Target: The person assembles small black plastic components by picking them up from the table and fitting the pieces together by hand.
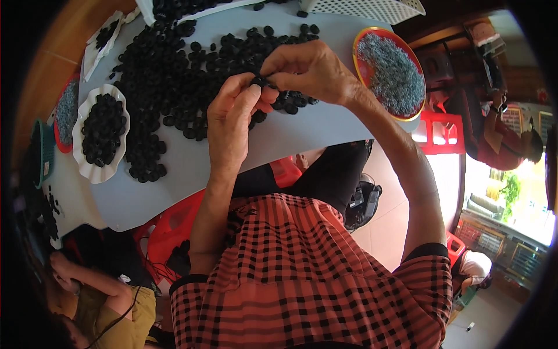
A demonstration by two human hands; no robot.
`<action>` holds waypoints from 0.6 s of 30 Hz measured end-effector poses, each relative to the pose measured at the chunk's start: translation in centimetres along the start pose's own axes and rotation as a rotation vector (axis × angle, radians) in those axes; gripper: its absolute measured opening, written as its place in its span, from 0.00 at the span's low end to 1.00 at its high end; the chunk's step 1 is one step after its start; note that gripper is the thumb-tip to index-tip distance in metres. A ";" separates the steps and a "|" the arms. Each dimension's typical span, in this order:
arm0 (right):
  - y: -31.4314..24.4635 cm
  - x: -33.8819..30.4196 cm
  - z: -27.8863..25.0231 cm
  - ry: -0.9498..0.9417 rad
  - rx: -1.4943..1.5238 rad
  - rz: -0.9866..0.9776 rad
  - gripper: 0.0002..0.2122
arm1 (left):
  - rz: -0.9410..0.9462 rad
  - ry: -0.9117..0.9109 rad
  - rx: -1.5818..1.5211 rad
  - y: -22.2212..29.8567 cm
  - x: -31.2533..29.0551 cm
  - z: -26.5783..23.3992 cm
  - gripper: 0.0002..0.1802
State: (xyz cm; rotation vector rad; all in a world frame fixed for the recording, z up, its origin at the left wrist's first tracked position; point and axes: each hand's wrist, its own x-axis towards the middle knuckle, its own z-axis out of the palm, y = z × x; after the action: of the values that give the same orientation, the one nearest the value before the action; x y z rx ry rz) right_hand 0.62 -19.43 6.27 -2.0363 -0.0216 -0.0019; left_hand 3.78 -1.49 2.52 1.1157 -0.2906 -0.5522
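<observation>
One black piece (257, 82) is pinched above the bench (131, 198) by the left hand (231, 113) and is best held steady, while whether the right hand's narrowed grip (318, 71) holds anything cannot be told.

The table (180, 177) has room nearside, black pieces (180, 93) beyond.
</observation>
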 end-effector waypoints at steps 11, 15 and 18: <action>2.3 -6.5 1.0 0.264 0.321 -0.087 0.09 | 0.041 -0.145 0.286 -1.7 -1.3 2.7 0.12; 2.4 -7.0 0.8 0.250 0.259 -0.115 0.09 | 0.034 -0.158 0.378 -1.5 -1.6 3.1 0.12; 2.4 -7.4 0.6 0.242 0.179 -0.104 0.08 | 0.065 -0.169 0.412 -1.8 -1.7 3.1 0.12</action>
State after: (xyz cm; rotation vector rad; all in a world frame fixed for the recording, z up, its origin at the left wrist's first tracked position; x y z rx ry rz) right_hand -6.71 -20.03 3.76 -1.8422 0.0234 -0.3012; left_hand 0.36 -3.53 2.28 1.4528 -0.6055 -0.5428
